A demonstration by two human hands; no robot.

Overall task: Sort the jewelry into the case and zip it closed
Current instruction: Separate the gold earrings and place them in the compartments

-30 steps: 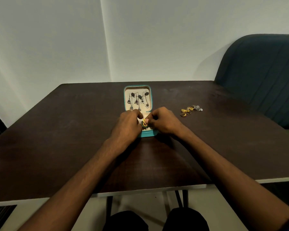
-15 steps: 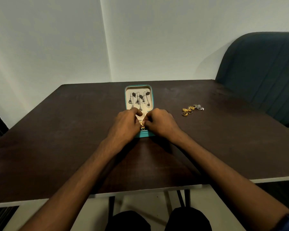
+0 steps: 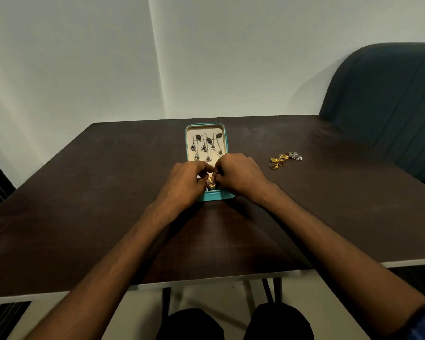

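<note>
Over the teal case (image 3: 207, 197), your left hand (image 3: 184, 182) and right hand (image 3: 238, 174) pinched a gold-and-green earring (image 3: 211, 184) between their fingertips. Dark earrings (image 3: 205, 146) hung in its cream lid; gold rings (image 3: 277, 161) lay to the right.

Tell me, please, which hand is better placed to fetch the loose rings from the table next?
Probably the right hand: the rings lie on its side of the case.

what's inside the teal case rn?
Dark dangling earrings hang on the cream lid panel of the case. A gold piece shows between the left hand and right hand; they cover the near half.
</note>
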